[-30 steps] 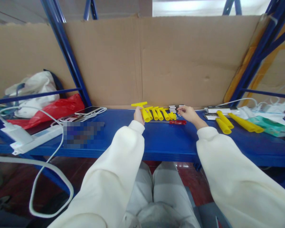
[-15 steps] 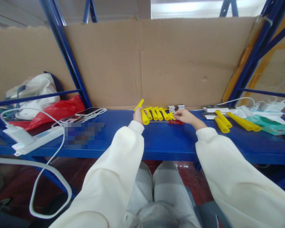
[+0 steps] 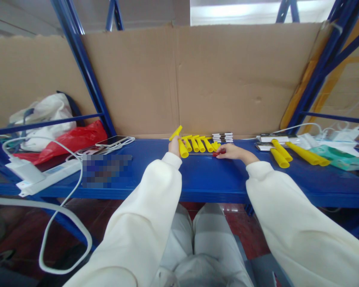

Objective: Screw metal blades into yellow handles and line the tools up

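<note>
My left hand (image 3: 174,146) is wrapped round a yellow T-shaped plastic piece (image 3: 183,149), its crossbar up and its wide tube end toward me. Just right of it, several similar yellow T-shaped pieces (image 3: 200,144) lie in a row on the blue shelf top (image 3: 212,175). My right hand (image 3: 227,151) is low over the shelf, its fingers closed on a small dark red object (image 3: 219,152); the fingers cover part of it and its kind is unclear. Small yellow pieces (image 3: 215,145) lie just beyond those fingertips.
Behind the row is a stack of black-and-white items (image 3: 222,137) against the cardboard panel (image 3: 227,79). Loose yellow tubes (image 3: 279,157) and a green packet (image 3: 338,157) lie to the right. At left are a white power strip (image 3: 49,177), cables, a phone (image 3: 113,140) and a red bag (image 3: 83,137).
My right hand has come down and slightly toward me, from the small yellow pieces onto the red object. My left hand keeps its hold on the yellow piece, almost still.
</note>
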